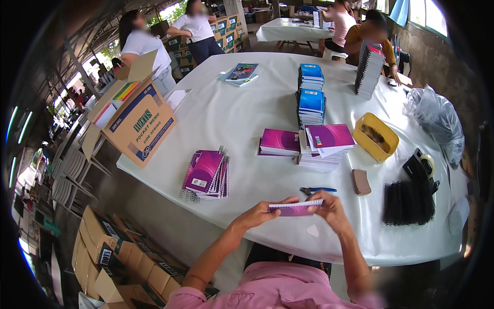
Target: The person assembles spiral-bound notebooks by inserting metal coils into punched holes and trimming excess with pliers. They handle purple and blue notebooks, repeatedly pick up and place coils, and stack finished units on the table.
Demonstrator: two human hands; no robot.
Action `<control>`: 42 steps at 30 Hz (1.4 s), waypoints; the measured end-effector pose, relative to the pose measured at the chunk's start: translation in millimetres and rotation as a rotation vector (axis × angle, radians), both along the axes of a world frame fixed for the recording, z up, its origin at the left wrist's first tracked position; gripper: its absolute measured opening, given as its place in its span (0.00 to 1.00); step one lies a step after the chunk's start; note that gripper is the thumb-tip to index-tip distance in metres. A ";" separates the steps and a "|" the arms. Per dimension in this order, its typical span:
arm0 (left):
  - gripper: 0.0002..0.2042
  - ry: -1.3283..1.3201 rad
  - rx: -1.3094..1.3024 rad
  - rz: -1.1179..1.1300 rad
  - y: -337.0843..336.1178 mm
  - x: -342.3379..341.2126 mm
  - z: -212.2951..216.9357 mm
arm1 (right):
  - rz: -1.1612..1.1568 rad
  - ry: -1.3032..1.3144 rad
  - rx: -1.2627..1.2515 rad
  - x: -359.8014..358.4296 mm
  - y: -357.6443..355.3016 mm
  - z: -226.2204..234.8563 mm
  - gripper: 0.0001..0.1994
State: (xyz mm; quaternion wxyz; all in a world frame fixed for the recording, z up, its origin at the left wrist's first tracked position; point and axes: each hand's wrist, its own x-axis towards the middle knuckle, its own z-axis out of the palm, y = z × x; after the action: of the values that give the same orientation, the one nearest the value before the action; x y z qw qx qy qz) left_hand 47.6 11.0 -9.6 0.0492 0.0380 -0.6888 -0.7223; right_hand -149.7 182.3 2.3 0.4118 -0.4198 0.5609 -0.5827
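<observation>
A small purple spiral notebook [295, 208] is held flat and edge-on between both hands above the near edge of the white table [242, 108]. My left hand [261, 214] grips its left end, and my right hand [329, 207] pinches its right end. Just beyond them on the table lie blue-handled pliers [317, 190]. A fanned stack of purple spiral notebooks [207, 174] rests to the left. More purple notebooks [280, 141] and a taller pile [325, 147] sit further back.
A yellow tray [376, 137], a brown block [361, 182], black spiral coils [408, 202], a tape dispenser [424, 166], blue notebook stacks [311, 95] and a plastic bag [437, 121] are on the table. An open carton [138, 121] stands left, with boxes [118, 257] on the floor. Other people work behind.
</observation>
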 end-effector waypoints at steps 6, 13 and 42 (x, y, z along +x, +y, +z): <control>0.30 0.086 -0.023 0.102 9.1 -10.3 -36.1 | -0.236 -0.123 -0.083 34.3 -4.2 -18.6 0.10; 0.41 0.165 -0.048 0.386 19.4 -7.6 -21.4 | -0.286 0.049 -0.046 43.2 -11.0 -46.8 0.10; 0.29 -0.042 -1.472 0.332 63.5 -50.9 14.3 | -1.088 1.660 0.719 -184.1 84.6 -50.5 0.08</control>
State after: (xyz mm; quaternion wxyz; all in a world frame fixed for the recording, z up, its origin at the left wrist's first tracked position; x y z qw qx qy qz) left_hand -3.3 74.5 4.7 0.1571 0.1124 -0.9795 -0.0578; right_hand -333.8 266.9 -48.2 -0.3181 -0.2320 0.9191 -0.0183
